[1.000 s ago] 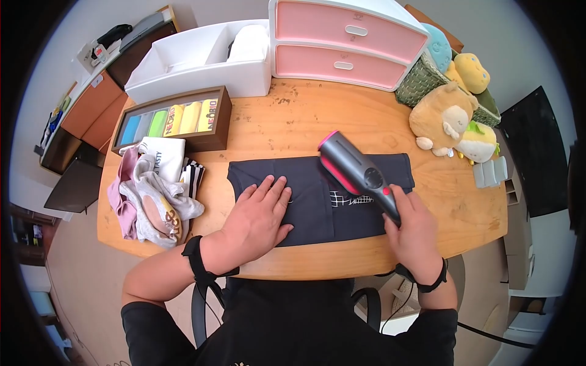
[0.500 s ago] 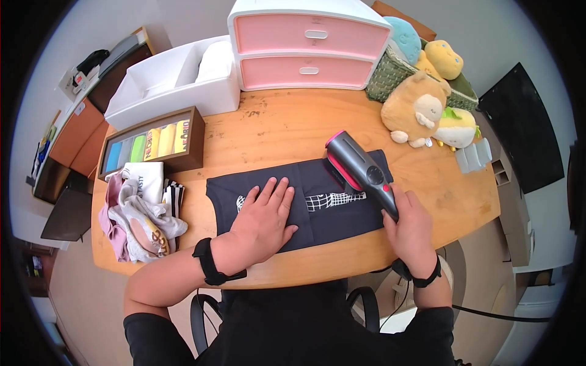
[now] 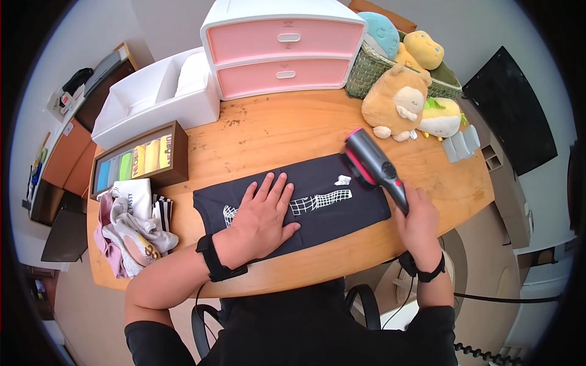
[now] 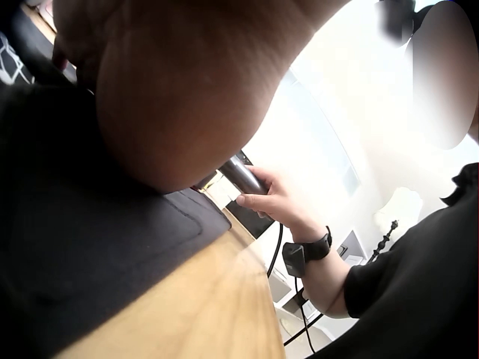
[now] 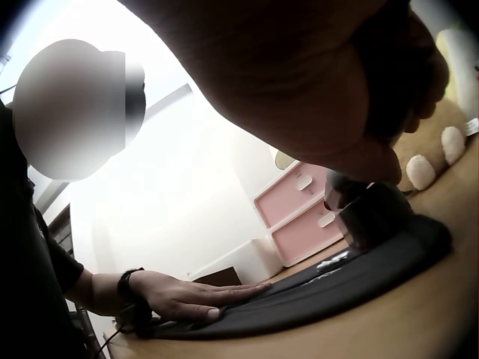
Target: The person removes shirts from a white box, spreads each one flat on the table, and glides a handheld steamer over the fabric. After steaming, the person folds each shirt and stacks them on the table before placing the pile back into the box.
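Observation:
A dark folded garment [image 3: 329,221] with a white grid print lies on the wooden table. The left hand [image 3: 259,219] rests on its left part, palm down with the fingers spread. The right hand [image 3: 419,221] grips the handle of a grey and pink handheld device [image 3: 373,163], whose head is over the garment's upper right edge. In the right wrist view, the device's dark head [image 5: 374,213] is at the cloth, and whether it touches cannot be told. The left wrist view shows the right hand [image 4: 277,200] round the handle.
At the left lie a pile of clothes [image 3: 131,229] and a brown box [image 3: 178,160] of rolled items. Behind are a white bin [image 3: 152,113] and a pink-fronted drawer unit [image 3: 284,49]. Plush toys [image 3: 394,100] and a green basket [image 3: 368,72] stand at the back right.
The right hand and device have moved right relative to the garment, uncovering more white print. The left hand stays on the cloth. The head view has shifted, so the table items appear further left.

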`<act>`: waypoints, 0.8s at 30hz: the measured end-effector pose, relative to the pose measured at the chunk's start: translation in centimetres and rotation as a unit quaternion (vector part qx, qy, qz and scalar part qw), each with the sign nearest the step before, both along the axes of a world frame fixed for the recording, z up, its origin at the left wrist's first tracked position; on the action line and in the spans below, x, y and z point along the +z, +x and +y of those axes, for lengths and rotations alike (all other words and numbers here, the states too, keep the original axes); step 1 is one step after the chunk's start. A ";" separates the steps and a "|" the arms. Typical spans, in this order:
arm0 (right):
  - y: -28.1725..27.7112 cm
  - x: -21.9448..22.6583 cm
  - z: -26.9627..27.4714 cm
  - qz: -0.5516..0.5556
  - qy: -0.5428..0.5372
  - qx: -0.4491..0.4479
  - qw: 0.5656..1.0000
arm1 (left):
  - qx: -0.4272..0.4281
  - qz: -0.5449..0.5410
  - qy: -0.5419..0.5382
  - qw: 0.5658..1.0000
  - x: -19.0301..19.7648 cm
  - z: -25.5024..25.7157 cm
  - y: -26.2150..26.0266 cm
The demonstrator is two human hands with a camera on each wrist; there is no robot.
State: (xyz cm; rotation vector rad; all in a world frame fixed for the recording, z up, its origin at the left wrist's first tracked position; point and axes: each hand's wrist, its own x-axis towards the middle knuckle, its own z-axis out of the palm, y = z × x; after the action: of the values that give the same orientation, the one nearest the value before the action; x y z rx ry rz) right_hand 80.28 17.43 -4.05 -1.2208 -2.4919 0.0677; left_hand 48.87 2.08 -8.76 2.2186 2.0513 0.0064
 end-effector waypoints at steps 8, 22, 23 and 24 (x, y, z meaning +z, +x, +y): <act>1.3 1.3 -3.0 0.018 0.000 0.042 0.999 | 0.003 -0.004 0.014 1.000 -0.3 -0.1 0.2; 7.7 -0.1 -5.5 0.000 0.004 -0.044 0.999 | -0.014 -0.009 0.041 0.999 -0.1 -0.2 0.0; 8.0 0.0 -5.4 0.002 0.011 -0.061 0.998 | -0.013 -0.009 0.043 0.999 -0.2 -0.2 0.0; 8.2 0.1 -5.3 0.010 0.023 -0.060 0.998 | -0.013 -0.010 0.042 0.999 -0.2 -0.2 0.0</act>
State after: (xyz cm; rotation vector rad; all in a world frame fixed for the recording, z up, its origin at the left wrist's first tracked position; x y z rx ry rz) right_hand 88.43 12.10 -3.94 -1.3398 -2.3848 -0.0094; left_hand 48.88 1.90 -8.93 2.2832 2.0493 0.1139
